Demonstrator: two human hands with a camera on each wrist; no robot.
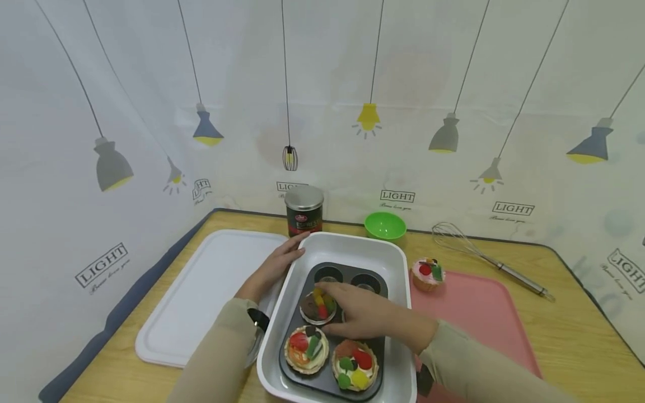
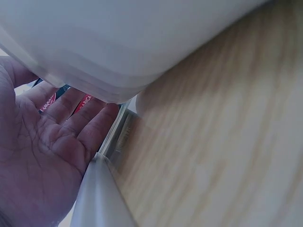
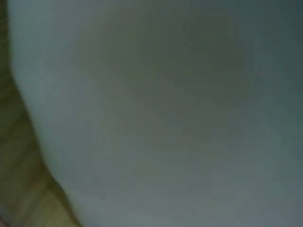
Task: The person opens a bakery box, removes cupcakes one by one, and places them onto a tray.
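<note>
A dark muffin tin (image 1: 330, 270) lies inside a deep white tray (image 1: 353, 240). My right hand (image 1: 370, 313) reaches over the tin and grips a brown-topped cupcake (image 1: 309, 305) in the left middle of the tin, fingers at its far side, thumb at its near side. Two more cupcakes sit in the near cups: a fruit-topped cupcake (image 1: 306, 350) on the left and another fruit-topped cupcake (image 1: 355, 365) on the right. Fingers extended, my left hand (image 1: 274, 266) touches the tray's left side; the left wrist view shows its palm (image 2: 47, 151) beside the tray wall. The right wrist view is a blurred pale surface.
A white board (image 1: 201, 296) lies left of the tray. Behind stand an espresso can (image 1: 304, 212) and a green bowl (image 1: 385, 225). To the right are a pink-topped cupcake (image 1: 427, 274), a pink board (image 1: 478, 319) and a whisk (image 1: 496, 262). A printed curtain (image 1: 332, 67) surrounds the table.
</note>
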